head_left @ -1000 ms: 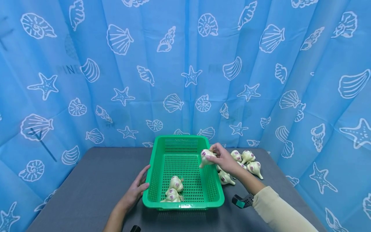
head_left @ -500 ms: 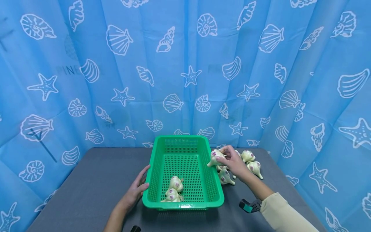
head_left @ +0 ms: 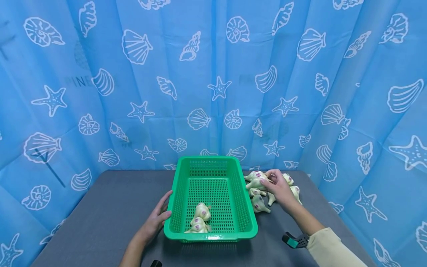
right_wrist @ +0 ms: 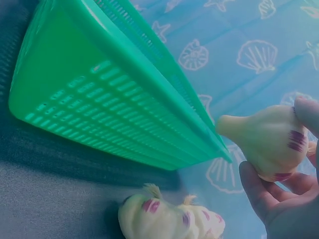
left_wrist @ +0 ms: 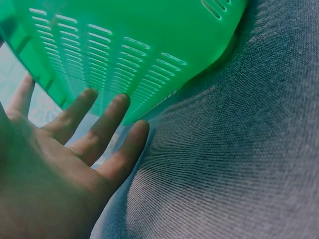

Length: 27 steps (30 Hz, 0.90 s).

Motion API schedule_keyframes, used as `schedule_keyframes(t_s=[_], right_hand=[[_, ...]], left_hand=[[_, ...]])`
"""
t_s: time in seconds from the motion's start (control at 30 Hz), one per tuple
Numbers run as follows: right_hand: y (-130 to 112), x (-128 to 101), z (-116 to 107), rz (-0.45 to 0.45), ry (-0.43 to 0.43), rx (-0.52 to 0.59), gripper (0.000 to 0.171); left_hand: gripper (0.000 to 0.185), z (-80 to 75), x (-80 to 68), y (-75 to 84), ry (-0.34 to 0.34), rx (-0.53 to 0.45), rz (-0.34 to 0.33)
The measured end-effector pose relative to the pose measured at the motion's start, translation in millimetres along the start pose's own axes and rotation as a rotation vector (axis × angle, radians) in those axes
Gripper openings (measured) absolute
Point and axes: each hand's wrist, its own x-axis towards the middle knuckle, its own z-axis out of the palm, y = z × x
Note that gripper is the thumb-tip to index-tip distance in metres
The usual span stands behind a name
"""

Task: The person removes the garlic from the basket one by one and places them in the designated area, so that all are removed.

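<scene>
A green perforated basket (head_left: 213, 236) stands on the dark table. My left hand (head_left: 154, 219) rests against its left side, the fingers spread and fairly straight along the slotted wall (left_wrist: 164, 35) in the left wrist view. To the right of the basket, my right hand (head_left: 279, 189) pinches a garlic bulb (right_wrist: 266, 142) between thumb and fingers, its stem pointing toward the basket's rim. The bulb has purple marks on pale skin. Two garlic bulbs (head_left: 202, 211) lie in the basket's near part. Below the held bulb, the right wrist view shows loose garlic (right_wrist: 149, 216).
Several more garlic bulbs (head_left: 261, 204) lie on the table to the right of the basket, some partly hidden by my right hand. A blue shell-print curtain (head_left: 220, 122) hangs around the back and sides. The grey table (head_left: 110, 207) extends to the left.
My right hand has moved right with the garlic bulb, from over the basket's right edge to above the loose garlic. The left hand and basket have stayed put.
</scene>
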Motion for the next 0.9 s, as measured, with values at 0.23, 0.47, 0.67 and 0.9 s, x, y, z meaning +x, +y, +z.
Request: schedule_keyframes(t_s=[0.23,0.47,0.67,0.9], right_hand=[[-1.4,-4.7,-9.0,0.023,0.069,0.064,0.027],[5.9,-9.4,-17.2,0.064,0.127,0.076,0.028],[10.8,-16.2,-24.5,0.132,0.16,0.053,0.03],[20.1,-25.9,-29.8,0.184,0.179,0.047,0.031]], left_hand=[[0.065,-0.3,0.3,-0.9,0.002,0.006,0.001],[0.066,-0.2,-0.4,-1.4,-0.003,0.001,-0.003],[0.065,0.7,0.2,-1.5,0.012,0.004,-0.008],[0.065,1.5,0.1,-1.3,0.027,0.008,-0.006]])
